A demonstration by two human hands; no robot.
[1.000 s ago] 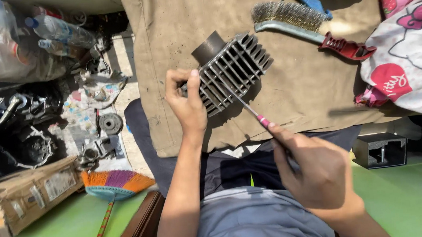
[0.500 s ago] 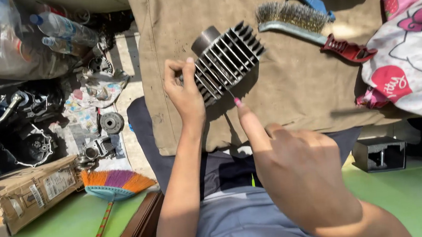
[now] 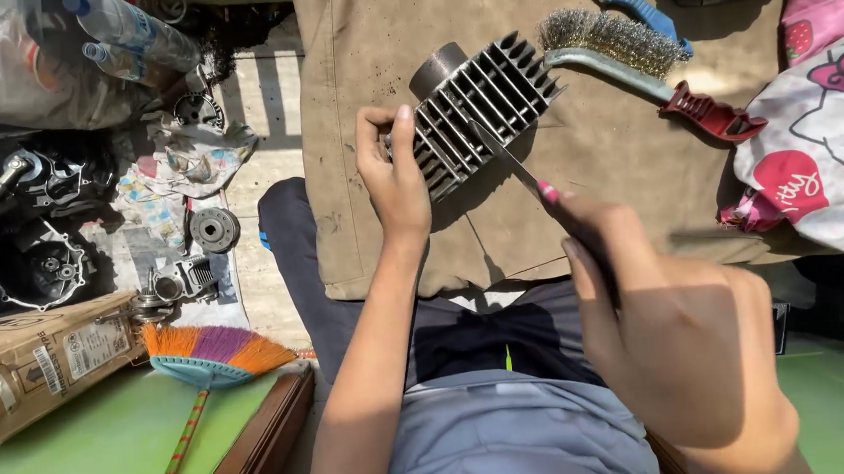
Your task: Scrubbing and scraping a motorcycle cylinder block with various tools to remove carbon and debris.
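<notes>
The finned metal cylinder [image 3: 477,112] is gripped at its near end by the left hand [image 3: 392,174], fingers wrapped around it, and is kept tilted on the brown cloth [image 3: 360,91] as before. A thin blade with a pink handle [image 3: 528,180] is clasped in the closed right hand [image 3: 675,332], which has been drawn nearer the camera; its tip is now laid across the fins. A wire brush [image 3: 629,55] lies just beside the cylinder.

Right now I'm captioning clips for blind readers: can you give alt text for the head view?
A person's left hand steadies a grey finned engine cylinder on a brown cloth, while the right hand pokes a thin tool between its fins. A wire brush lies just right of the cylinder; a colourful broom lies lower left.
</notes>
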